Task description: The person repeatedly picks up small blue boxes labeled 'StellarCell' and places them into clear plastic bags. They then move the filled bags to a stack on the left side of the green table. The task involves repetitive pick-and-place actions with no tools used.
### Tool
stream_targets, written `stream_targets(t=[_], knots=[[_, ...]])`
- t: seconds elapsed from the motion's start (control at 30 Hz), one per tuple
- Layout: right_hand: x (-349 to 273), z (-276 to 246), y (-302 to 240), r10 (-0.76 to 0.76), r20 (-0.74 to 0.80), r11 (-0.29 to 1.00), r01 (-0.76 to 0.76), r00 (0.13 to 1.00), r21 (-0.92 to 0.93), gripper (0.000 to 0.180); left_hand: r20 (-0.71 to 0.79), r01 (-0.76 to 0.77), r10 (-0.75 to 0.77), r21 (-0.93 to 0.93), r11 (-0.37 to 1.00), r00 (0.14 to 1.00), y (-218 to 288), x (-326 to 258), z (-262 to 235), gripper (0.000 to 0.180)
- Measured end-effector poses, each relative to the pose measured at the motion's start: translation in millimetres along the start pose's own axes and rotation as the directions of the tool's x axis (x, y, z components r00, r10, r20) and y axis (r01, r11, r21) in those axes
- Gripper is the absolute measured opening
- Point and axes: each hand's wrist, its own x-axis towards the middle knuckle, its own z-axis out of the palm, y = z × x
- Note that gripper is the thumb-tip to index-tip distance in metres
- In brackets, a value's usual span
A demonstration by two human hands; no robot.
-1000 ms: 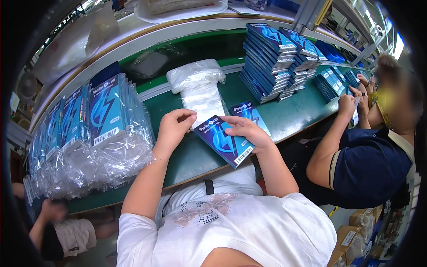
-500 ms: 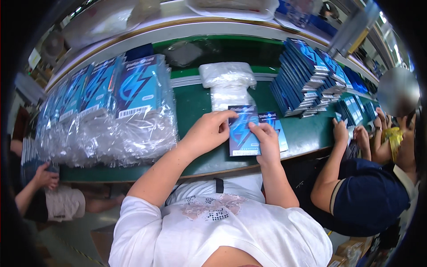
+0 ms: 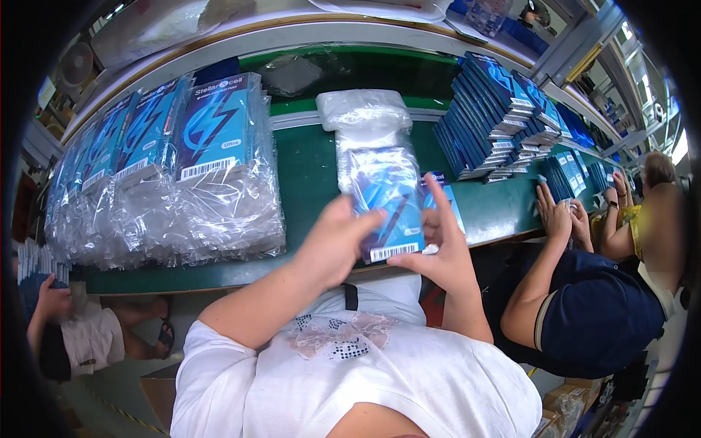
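A flat blue box (image 3: 394, 212) with a lightning-bolt print stands tilted in front of me, under a shiny clear plastic bag. My left hand (image 3: 328, 241), smeared by motion, grips its left side, the thumb across the front and the other fingers hidden behind. On the opposite side my right hand (image 3: 449, 244) is open, index finger stretched up along the box and thumb at its lower edge. A whitish scrap of plastic shows beside that thumb. Behind the box lies a pile of clear plastic bags (image 3: 364, 109). Another blue box (image 3: 447, 201) lies partly hidden behind my right hand.
Bagged blue boxes (image 3: 212, 139) stand in rows on the left of the green table (image 3: 299, 157). Tall stacks of unbagged boxes (image 3: 475, 124) rise at the right. A co-worker in a dark shirt (image 3: 599, 314) sits close on my right; another person's hand (image 3: 55, 299) holds boxes at far left.
The box I held bare is now under clear plastic. My left hand has moved down to its left side; my right hand has come off its front, fingers spreading at the right edge.
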Motion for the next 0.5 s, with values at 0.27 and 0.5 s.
stream_targets(t=[0.27,0.5], knots=[[-7,-1,-5,-0.729,-0.282,0.683,0.647,0.623,-0.338,0.027,0.222,0.219,-0.261,0.198,0.955,0.939,7,-13,12,0.047],[17,39,-45,-0.760,0.225,0.612,0.788,0.609,-0.065,0.039,0.057,-0.166,0.161,0.101,0.981,0.985,41,-31,18,0.035]])
